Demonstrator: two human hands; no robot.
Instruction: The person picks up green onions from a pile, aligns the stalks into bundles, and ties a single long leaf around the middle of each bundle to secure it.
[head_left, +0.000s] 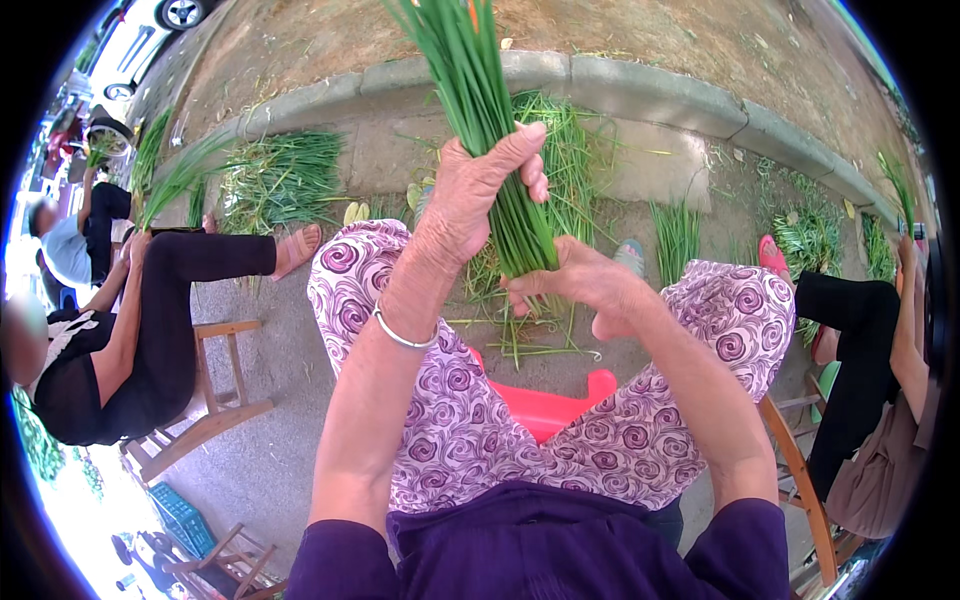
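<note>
A thick bundle of long green garlic chives (469, 90) stands upright before me, its leaf tips running out of the top of the view. My left hand (484, 187) wraps around the middle of the bundle, with a silver bangle on that wrist. Lower down, my right hand (574, 281) pinches the bundle's base between thumb and fingers. Behind and beneath it lies a loose heap of chives (566, 169) on the pavement. A smaller bunch (675, 236) lies by my right knee. Loose stalks (525, 345) are scattered below my hands.
A large chive pile (277, 180) lies front left, near a seated person (112, 337) who holds chives. Another person (855, 322) sits at the right near more greens (810, 232). A concrete curb (645, 82) crosses ahead. A red plastic stool (540, 409) shows between my legs.
</note>
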